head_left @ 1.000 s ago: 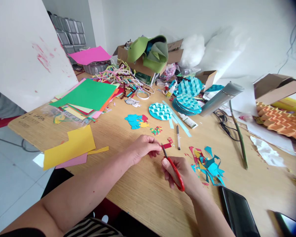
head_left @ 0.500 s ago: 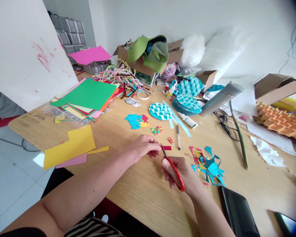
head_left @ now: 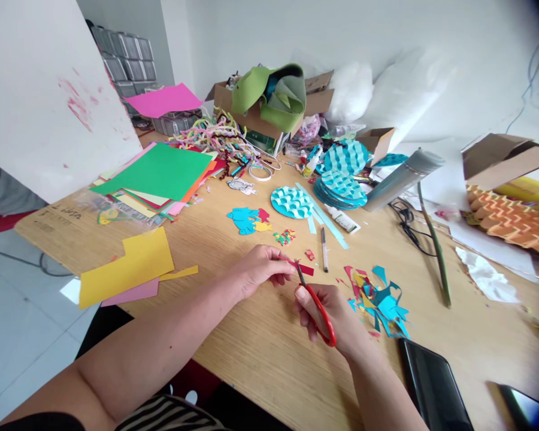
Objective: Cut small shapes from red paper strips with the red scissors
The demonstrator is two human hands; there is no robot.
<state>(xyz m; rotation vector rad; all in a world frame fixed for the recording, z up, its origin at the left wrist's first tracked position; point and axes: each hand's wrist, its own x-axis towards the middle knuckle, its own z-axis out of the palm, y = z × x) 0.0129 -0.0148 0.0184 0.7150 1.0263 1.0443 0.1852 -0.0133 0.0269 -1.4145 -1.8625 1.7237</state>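
My left hand (head_left: pixel 261 267) pinches a small red paper strip (head_left: pixel 303 268) just above the wooden table (head_left: pixel 260 353). My right hand (head_left: pixel 330 317) grips red-handled scissors (head_left: pixel 317 308), whose blades point up into the strip. Right of the scissors lies a heap of blue, red and yellow paper scraps (head_left: pixel 379 299). A tiny red scrap (head_left: pixel 309 255) and a pen (head_left: pixel 324 249) lie just beyond the strip.
Stacked coloured paper with a green sheet (head_left: pixel 159 173) lies at the left, yellow paper (head_left: pixel 126 269) at the near edge. Blue paper fish (head_left: pixel 247 219), blue wave discs (head_left: pixel 291 202), a glue tube (head_left: pixel 344 219), boxes (head_left: pixel 498 158) and a dark tablet (head_left: pixel 433 386) surround the hands.
The red strip has turned slightly in my left hand and the scissor blades have shifted a little to the right along it. Both arms stay in place.
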